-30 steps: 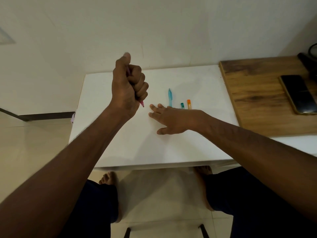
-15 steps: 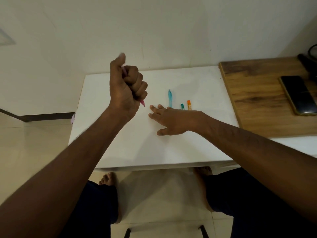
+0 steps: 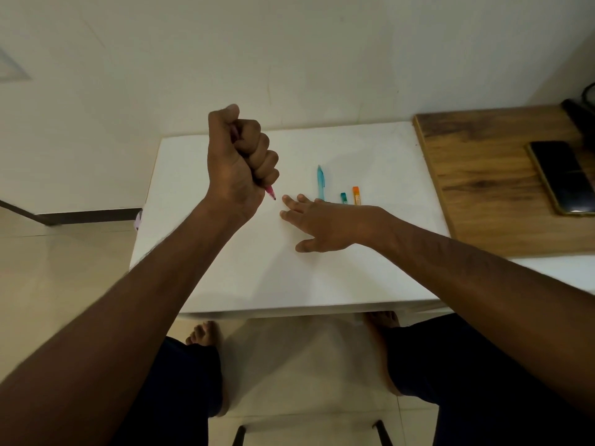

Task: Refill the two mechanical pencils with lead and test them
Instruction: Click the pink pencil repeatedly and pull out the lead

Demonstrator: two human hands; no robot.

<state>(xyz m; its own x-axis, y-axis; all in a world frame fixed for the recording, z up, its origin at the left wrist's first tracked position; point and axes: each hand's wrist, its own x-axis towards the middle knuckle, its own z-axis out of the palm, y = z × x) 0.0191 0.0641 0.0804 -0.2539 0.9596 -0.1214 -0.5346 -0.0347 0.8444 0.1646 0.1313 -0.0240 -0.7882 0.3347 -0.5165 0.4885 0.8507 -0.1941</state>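
Pink mechanical pencil [image 3: 270,191] sitting clenched in the left hand [image 3: 240,165], a fist raised above the white tabletop [image 3: 225,268], tip poking out downward.
Right hand [image 3: 325,225] is resting flat, fingers spread, beside the blue mechanical pencil [image 3: 320,181], teal lead tube [image 3: 344,197] and orange lead tube [image 3: 355,194].
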